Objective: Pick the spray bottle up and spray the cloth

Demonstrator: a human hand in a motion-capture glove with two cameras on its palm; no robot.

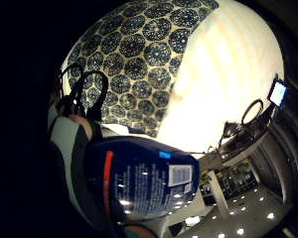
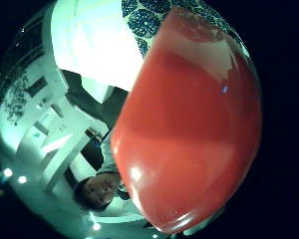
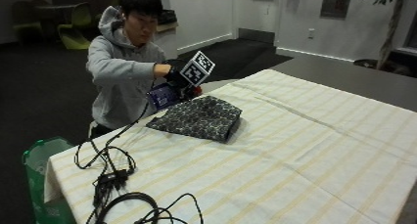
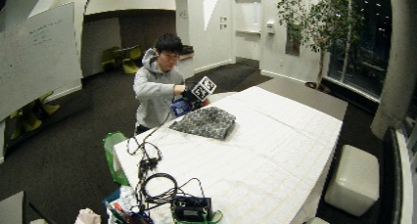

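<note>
In the outside view a person stands at the table's far left corner. The gloved right hand (image 3: 174, 77) grips a blue spray bottle (image 3: 163, 96) with a red top (image 3: 192, 91), held tilted just above the table edge. A folded dark cloth (image 3: 198, 116) with a round pattern lies on the striped tablecloth (image 3: 312, 136), right beside and below the bottle. The little finger side palm view has the bottle's blue labelled body (image 1: 144, 183) against the palm, with the cloth (image 1: 139, 54) beyond it. The red top (image 2: 189, 129) fills the thumb side palm view. The other hand is hidden.
Black cables (image 3: 124, 185) run from the glove down the table's near left end. A green bag (image 3: 42, 160) stands on the floor by that corner. More gear (image 4: 189, 209) sits at the table's near end, and a white stool (image 4: 352, 177) stands to the right.
</note>
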